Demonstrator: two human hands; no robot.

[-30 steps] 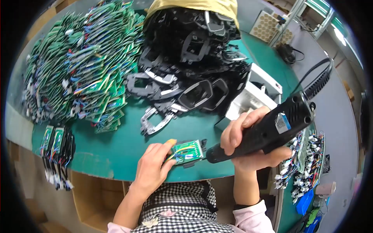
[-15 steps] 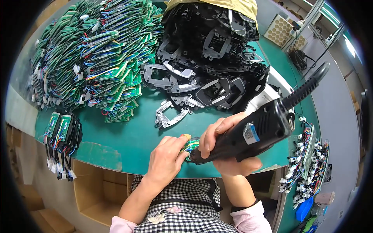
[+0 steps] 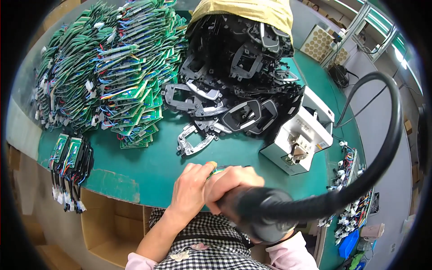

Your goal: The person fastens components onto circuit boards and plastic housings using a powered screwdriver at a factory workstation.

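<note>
Single head-worn fisheye (straight edges bowing near rim); looks down, fairly close, over green workbench.

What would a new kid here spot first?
Probably the huge heap of green circuit boards on the left of the table. Next, maybe the yellow sack at the back, dark frames heaped at its mouth. Up close, the right hand holds a big black tool with a thick, looping cord.

The person wears a pale pink top, its left sleeve and ribbed right sleeve both ending short of the wrists. Over it goes an apron in small black-and-white checks, with a dark band across, a pink flower and a cream flower. A yellow cover caps one fingertip of the left hand.
</note>
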